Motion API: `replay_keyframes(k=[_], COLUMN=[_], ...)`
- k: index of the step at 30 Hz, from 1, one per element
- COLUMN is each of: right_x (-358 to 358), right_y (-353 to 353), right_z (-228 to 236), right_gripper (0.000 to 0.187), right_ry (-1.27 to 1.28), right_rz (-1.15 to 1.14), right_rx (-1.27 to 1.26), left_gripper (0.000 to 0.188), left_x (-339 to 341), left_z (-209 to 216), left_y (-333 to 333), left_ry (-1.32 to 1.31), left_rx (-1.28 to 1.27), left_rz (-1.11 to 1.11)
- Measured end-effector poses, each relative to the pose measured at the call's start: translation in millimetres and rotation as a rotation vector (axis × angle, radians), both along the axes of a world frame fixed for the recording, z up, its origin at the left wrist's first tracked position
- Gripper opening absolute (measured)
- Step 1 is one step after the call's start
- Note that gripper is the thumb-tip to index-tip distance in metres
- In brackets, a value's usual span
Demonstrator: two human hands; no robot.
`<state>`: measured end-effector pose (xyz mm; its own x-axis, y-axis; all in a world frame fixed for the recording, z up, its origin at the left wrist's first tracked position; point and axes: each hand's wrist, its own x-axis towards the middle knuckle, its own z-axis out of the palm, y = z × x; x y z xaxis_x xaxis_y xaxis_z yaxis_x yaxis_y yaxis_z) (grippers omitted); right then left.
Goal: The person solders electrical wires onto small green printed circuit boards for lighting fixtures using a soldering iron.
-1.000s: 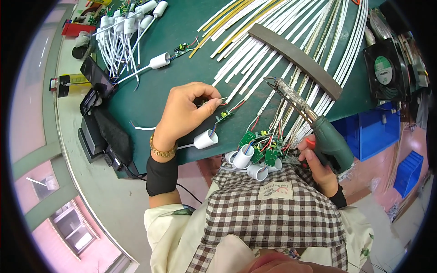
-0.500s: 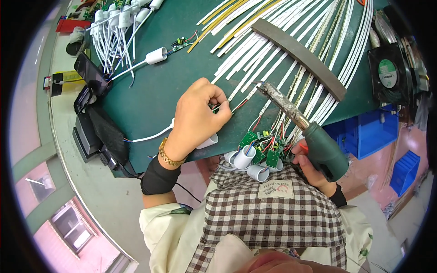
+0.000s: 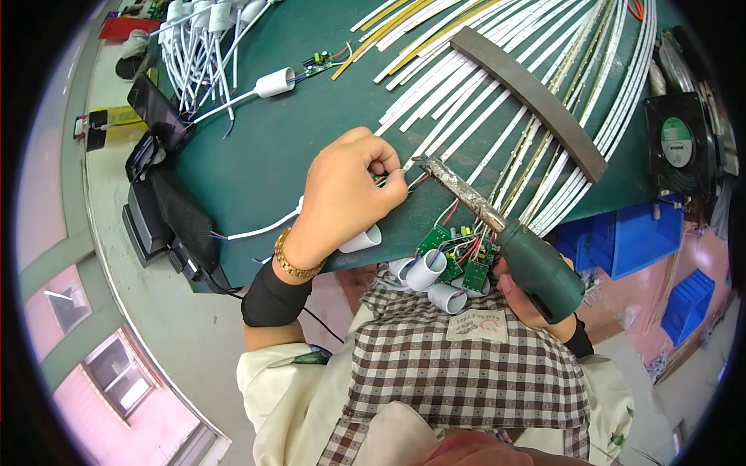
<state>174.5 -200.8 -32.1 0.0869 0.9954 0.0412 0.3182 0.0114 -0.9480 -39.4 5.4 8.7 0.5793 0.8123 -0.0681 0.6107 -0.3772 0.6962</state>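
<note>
My left hand [image 3: 346, 182] is closed in a pinch on thin wires [image 3: 381, 182] at the near end of a white LED strip. A white cable [image 3: 260, 228] and a white cylindrical housing [image 3: 362, 239] lie by its wrist, partly hidden. My right hand [image 3: 532, 303] grips a soldering iron [image 3: 540, 268] by its green handle, with most of the fingers hidden behind it. The iron's tip is just right of the left fingertips, over the strip's end. Green circuit boards [image 3: 475, 274] with wires, and white cylindrical housings [image 3: 426, 269], hang together at the table edge.
Many LED strips [image 3: 439, 101] fan out under a grey curved bar [image 3: 536, 101]. White housings with cables [image 3: 198, 46] lie at the far left, near a single wired one [image 3: 275, 82]. A black fan [image 3: 678, 144] and blue bins [image 3: 637, 229] are at the right.
The soldering iron's tip has moved left and slightly down, closer to my left fingertips. My left hand keeps its pinch. The whole view has shifted slightly.
</note>
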Motion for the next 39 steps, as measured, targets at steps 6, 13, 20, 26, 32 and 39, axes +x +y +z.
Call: replay_keyframes(k=[6, 13, 20, 26, 32, 39], right_x=[2.3, -1.9, -1.3, -3.9, 4.7, 3.0], right_y=[14.4, 16.3, 14.9, -7.8, -10.4, -13.5], right_z=[10.2, 16.3, 19.2, 10.2, 0.5, -11.4], right_gripper=[0.036, 0.038, 0.039, 0.028, 0.031, 0.034], right_ry=[-0.196, -0.214, -0.177, 0.435, 0.146, 0.239], right_rz=[0.148, 0.111, 0.104, -0.231, 0.029, 0.051], right_rx=[0.175, 0.179, 0.064, -0.366, -0.07, -0.025], left_gripper=[0.008, 0.008, 0.009, 0.008, 0.007, 0.008], left_x=[-0.4, 0.8, 1.6, 2.7, 2.6, 3.5], left_z=[1.5, 2.6, 1.2, 3.6, 2.5, 3.4], left_y=[-0.3, 1.7, 3.2, 3.2, 3.5, 3.9], left_ry=[0.067, 0.081, 0.071, 0.088, 0.087, 0.081], left_rx=[-0.04, -0.054, -0.048, -0.04, -0.043, -0.057], left_rz=[0.031, 0.047, 0.041, 0.037, 0.042, 0.035])
